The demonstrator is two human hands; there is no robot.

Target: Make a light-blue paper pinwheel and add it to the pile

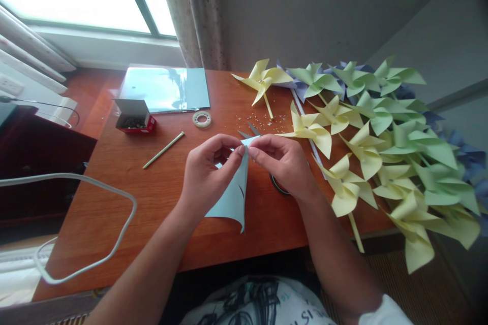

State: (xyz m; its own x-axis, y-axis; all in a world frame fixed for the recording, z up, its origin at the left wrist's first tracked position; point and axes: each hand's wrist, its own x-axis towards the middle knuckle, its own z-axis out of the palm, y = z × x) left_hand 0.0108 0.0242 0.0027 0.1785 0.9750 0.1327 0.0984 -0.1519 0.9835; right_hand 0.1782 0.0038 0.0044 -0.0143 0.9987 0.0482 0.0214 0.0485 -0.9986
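A light blue sheet of paper (229, 198) hangs curved between my hands above the desk, with a dark slit showing near its right edge. My left hand (213, 167) pinches its upper edge between thumb and fingers. Close beside it, my right hand (282, 160) is closed too, thumb and fingertips at the same corner of the paper; whether something tiny is also between them I cannot make out. Scissors (249, 131) lie under and behind the hands, their blades pointing away and a dark handle loop partly hidden below my right wrist.
Several yellow pinwheels (345, 185), green pinwheels (404, 139) and bluish ones cover the right side. Behind my hands are small paper scraps (263, 122), a tape roll (202, 119), an open red box (135, 119), a thin green paper stick (163, 150) and glossy sheets (179, 89). A white cable (131, 208) loops at left.
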